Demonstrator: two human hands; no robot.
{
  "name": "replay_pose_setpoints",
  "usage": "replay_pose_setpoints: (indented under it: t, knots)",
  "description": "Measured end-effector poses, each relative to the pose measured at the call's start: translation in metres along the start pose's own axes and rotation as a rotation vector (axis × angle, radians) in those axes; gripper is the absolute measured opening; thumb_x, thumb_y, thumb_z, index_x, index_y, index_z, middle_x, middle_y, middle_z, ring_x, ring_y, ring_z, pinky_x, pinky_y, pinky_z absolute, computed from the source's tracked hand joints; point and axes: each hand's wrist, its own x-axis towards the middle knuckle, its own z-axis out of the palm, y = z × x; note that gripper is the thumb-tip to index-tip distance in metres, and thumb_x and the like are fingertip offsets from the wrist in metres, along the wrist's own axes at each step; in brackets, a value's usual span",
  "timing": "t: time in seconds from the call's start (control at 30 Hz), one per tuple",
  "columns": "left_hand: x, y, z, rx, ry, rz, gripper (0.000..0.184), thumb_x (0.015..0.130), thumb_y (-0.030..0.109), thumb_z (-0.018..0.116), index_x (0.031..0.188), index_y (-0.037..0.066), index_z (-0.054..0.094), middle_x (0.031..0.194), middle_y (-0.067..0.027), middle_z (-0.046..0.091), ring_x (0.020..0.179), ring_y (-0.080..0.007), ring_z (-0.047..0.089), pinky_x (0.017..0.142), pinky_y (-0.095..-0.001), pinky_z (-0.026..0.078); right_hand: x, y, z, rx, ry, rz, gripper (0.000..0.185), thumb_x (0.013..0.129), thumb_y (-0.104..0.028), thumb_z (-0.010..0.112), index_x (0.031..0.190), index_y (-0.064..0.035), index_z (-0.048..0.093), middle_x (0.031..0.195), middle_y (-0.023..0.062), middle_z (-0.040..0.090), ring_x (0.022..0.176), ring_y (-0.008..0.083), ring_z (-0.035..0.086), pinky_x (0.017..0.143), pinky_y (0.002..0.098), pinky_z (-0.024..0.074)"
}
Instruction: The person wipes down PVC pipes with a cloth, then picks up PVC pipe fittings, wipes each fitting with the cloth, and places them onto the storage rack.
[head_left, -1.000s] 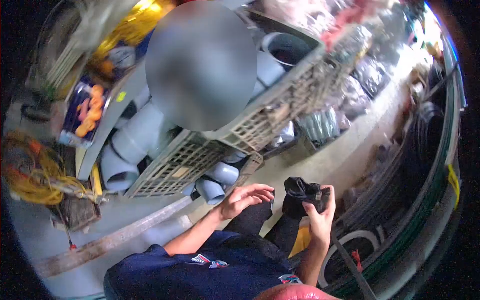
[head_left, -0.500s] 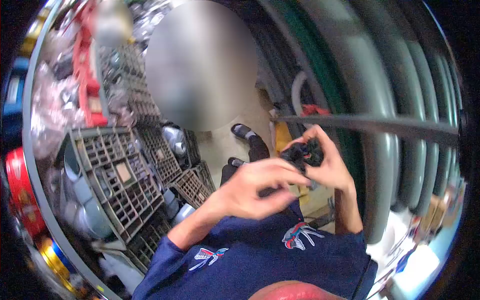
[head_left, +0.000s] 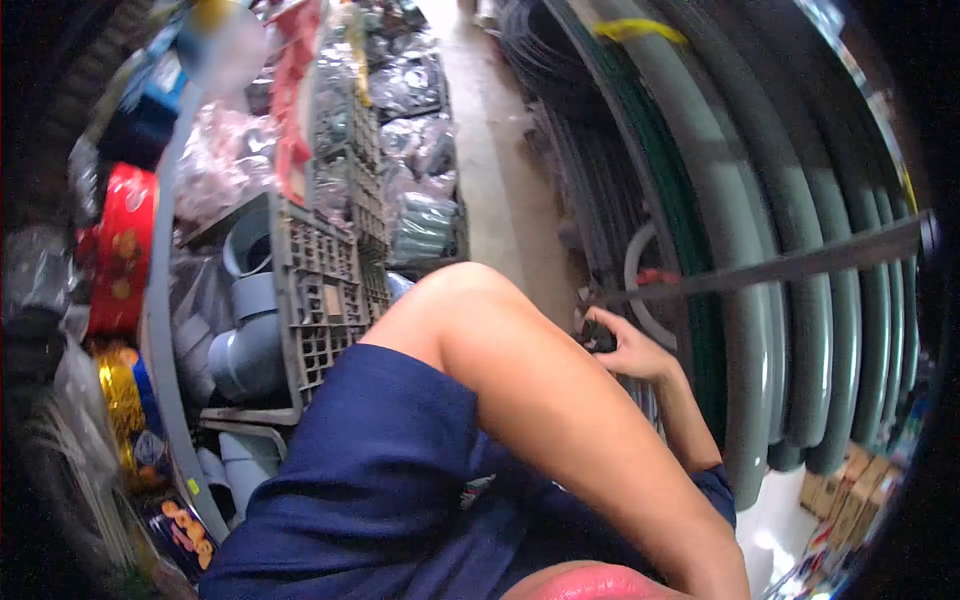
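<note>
Fingers and thumb of the right hand (head_left: 638,352) are curling narrowly around a small black item (head_left: 598,337), right of centre in the frame; it is showing too small and too covered to be named more closely. Left arm (head_left: 570,390) is filling the middle, its bent elbow pointing upward and its forearm slanting down to the bottom right edge. Left hand is lying outside the view, so whether its fingers are wide, narrow or holding something cannot be told. Navy short sleeve (head_left: 380,440) is covering the upper part of that arm, at lower left of centre.

Just above the right hand, a dark flat bar (head_left: 790,267) is running to the right edge, crossing in front of long grey pipes (head_left: 745,250) that are curving down the right side. Yellow tape (head_left: 640,29) is wrapping one pipe near the top. Near the hand, a pale ring (head_left: 633,262) is showing beside something red.

Left of centre, a grey slatted crate (head_left: 322,290) is holding grey pipe elbows (head_left: 250,358). Clear plastic bags (head_left: 405,80) are piling up at top centre, next to a bare strip of floor (head_left: 500,190). Cardboard boxes (head_left: 850,482) are sitting at lower right.
</note>
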Motion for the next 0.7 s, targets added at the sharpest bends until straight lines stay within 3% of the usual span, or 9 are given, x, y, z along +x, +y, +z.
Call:
replay_pose_setpoints:
  t: [0.07, 0.17, 0.4, 0.43, 0.47, 0.5, 0.53, 0.6, 0.7]
  knots:
    - [-0.006, 0.020, -0.009, 0.094, 0.044, -0.069, 0.026, 0.089, 0.020, 0.064, 0.094, -0.004, 0.072, 0.088, -0.0301, 0.069, 0.083, -0.0464, 0.067, 0.076, -0.0543, 0.052, -0.003, -0.010, 0.019, -0.106, 0.197, 0.092, 0.073, 0.082, -0.005, 0.074, 0.149, 0.0030, 0.047, 0.130, 0.0057, 0.061, 0.119, 0.0151, 0.057, 0.108, 0.0313, 0.0446]
    - [-0.030, 0.046, -0.020, 0.207, 0.147, -0.193, 0.030, 0.093, 0.025, 0.063, 0.104, -0.002, 0.071, 0.097, -0.0294, 0.071, 0.090, -0.0454, 0.068, 0.080, -0.0533, 0.053, 0.004, -0.018, 0.017, -0.010, 0.036, 0.232, 0.089, 0.085, -0.010, 0.076, 0.161, 0.0070, 0.032, 0.157, 0.0172, 0.048, 0.144, 0.0227, 0.046, 0.121, 0.0358, 0.0353]
    - [-0.085, 0.017, -0.031, 0.043, 0.274, -0.215, 0.042, 0.102, 0.035, 0.060, 0.126, 0.003, 0.071, 0.116, -0.0279, 0.073, 0.107, -0.0428, 0.070, 0.090, -0.0510, 0.055, -0.027, 0.113, 0.029, 0.088, 0.407, 0.210, 0.082, 0.086, -0.009, 0.077, 0.157, 0.0042, 0.038, 0.145, 0.0150, 0.055, 0.135, 0.0218, 0.052, 0.116, 0.0364, 0.0405]
    - [-0.112, -0.002, -0.019, 0.182, 0.472, -0.351, 0.033, 0.080, 0.022, 0.073, 0.101, -0.003, 0.069, 0.090, -0.0202, 0.068, 0.093, -0.0433, 0.069, 0.082, -0.0516, 0.055, -0.049, 0.120, 0.035, 0.070, 0.419, 0.225, 0.082, 0.086, -0.010, 0.077, 0.157, 0.0035, 0.038, 0.144, 0.0153, 0.056, 0.133, 0.0212, 0.053, 0.115, 0.0363, 0.0420]
    - [-0.134, -0.030, -0.012, 0.320, 0.665, -0.082, 0.029, 0.085, 0.019, 0.069, 0.105, -0.002, 0.068, 0.096, -0.0207, 0.070, 0.099, -0.0419, 0.069, 0.088, -0.0498, 0.054, -0.073, 0.124, 0.039, 0.043, 0.443, 0.246, 0.081, 0.086, -0.010, 0.078, 0.156, 0.0028, 0.039, 0.142, 0.0157, 0.057, 0.132, 0.0207, 0.053, 0.113, 0.0361, 0.0436]
    - [-0.152, -0.041, -0.004, 0.133, 0.778, -0.103, 0.030, 0.095, 0.015, 0.066, 0.119, -0.002, 0.066, 0.108, -0.0180, 0.068, 0.109, -0.0383, 0.066, 0.103, -0.0491, 0.048, -0.108, 0.144, 0.056, 0.119, 0.587, 0.233, 0.080, 0.086, -0.012, 0.078, 0.155, 0.0017, 0.040, 0.140, 0.0151, 0.058, 0.129, 0.0206, 0.055, 0.112, 0.0357, 0.0446]
    - [-0.176, -0.047, -0.004, 0.090, 0.809, -0.250, 0.027, 0.098, 0.014, 0.065, 0.121, -0.001, 0.069, 0.119, -0.0202, 0.071, 0.118, -0.0388, 0.066, 0.107, -0.0464, 0.049, -0.134, 0.178, 0.069, 0.183, 0.717, 0.198, 0.078, 0.086, -0.013, 0.079, 0.153, 0.0006, 0.041, 0.138, 0.0145, 0.059, 0.127, 0.0205, 0.056, 0.111, 0.0354, 0.0455]
    - [-0.219, -0.065, 0.006, 0.080, 0.881, -0.610, 0.031, 0.099, 0.013, 0.065, 0.127, 0.000, 0.069, 0.123, -0.0179, 0.073, 0.116, -0.0344, 0.071, 0.102, -0.0420, 0.055, -0.192, 0.275, 0.083, 0.291, 0.589, 0.324, 0.075, 0.085, -0.014, 0.079, 0.149, 0.0000, 0.043, 0.135, 0.0133, 0.060, 0.125, 0.0210, 0.057, 0.109, 0.0356, 0.0471]
    - [-0.262, -0.117, 0.034, 0.175, 0.864, -1.055, 0.032, 0.099, 0.006, 0.062, 0.131, 0.000, 0.066, 0.120, -0.0161, 0.074, 0.115, -0.0274, 0.072, 0.101, -0.0390, 0.054, -0.213, 0.173, 0.088, 0.198, 0.679, 0.340, 0.074, 0.086, -0.013, 0.077, 0.150, 0.0007, 0.044, 0.136, 0.0129, 0.061, 0.128, 0.0205, 0.057, 0.111, 0.0369, 0.0460]
